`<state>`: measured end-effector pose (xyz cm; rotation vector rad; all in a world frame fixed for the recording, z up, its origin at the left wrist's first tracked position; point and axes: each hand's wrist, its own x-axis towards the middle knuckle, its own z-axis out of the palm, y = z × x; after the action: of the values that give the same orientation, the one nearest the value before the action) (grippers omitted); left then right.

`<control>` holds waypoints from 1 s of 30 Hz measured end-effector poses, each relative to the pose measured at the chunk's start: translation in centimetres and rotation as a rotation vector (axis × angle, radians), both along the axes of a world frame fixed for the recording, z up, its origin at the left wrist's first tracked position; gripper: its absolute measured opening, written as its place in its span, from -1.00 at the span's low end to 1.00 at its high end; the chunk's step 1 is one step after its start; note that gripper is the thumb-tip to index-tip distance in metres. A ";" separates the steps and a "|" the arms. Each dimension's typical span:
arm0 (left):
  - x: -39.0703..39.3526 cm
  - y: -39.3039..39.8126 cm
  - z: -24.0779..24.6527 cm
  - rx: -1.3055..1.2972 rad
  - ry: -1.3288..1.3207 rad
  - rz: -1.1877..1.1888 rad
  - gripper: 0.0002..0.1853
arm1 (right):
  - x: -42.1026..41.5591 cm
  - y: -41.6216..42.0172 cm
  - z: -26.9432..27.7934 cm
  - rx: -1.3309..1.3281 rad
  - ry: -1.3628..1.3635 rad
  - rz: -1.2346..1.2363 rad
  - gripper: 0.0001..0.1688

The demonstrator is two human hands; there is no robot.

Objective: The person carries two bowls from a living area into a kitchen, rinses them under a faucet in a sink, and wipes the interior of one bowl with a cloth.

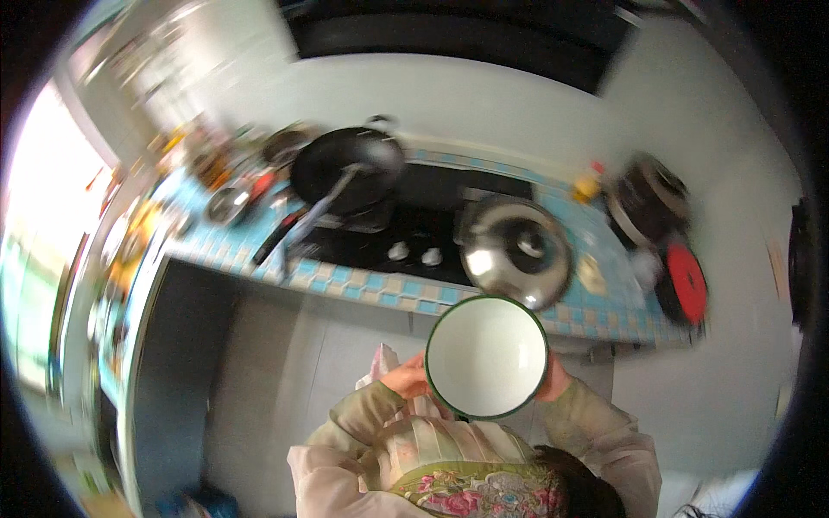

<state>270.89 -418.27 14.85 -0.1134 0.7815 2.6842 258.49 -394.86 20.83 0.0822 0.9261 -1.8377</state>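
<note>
A white basin with a dark green rim (487, 356) is held level in front of my body, its inside plain white. My left hand (412, 377) grips its left side, the fingers partly hidden behind the wall. On the opposite side my right hand (554, 379) holds it the same way. Just beyond the basin, a round metal lid with a dark centre and knob (516, 252) covers the right burner. A black wok (350, 169) sits over the left burner, and a long-handled utensil (330, 194) rests in it, its handle reaching over the counter edge.
The black cooktop (421, 226) is set in a blue-and-white tiled counter (388, 289). To the right are a dark lidded pot (651, 197), a red round object (688, 283) and a yellow bottle with a red cap (587, 186). A metal bowl (227, 205) and blurred items stand left.
</note>
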 end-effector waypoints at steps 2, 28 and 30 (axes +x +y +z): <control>3.6 1.4 -1.5 -0.009 0.090 0.225 -0.42 | -2.1 -1.3 -1.7 0.085 -0.141 0.331 -0.31; 45.3 10.5 -1.6 -0.012 -0.233 1.650 -0.55 | 36.0 -25.3 -5.4 0.151 -0.376 1.569 -0.21; 46.6 7.6 -0.7 0.089 -0.252 1.590 -0.54 | 37.0 -28.4 -4.8 0.170 -0.366 1.597 -0.20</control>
<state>317.51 -410.62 14.15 -1.6057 0.5236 3.8882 295.50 -423.30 16.01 -0.1771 0.5288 -0.2413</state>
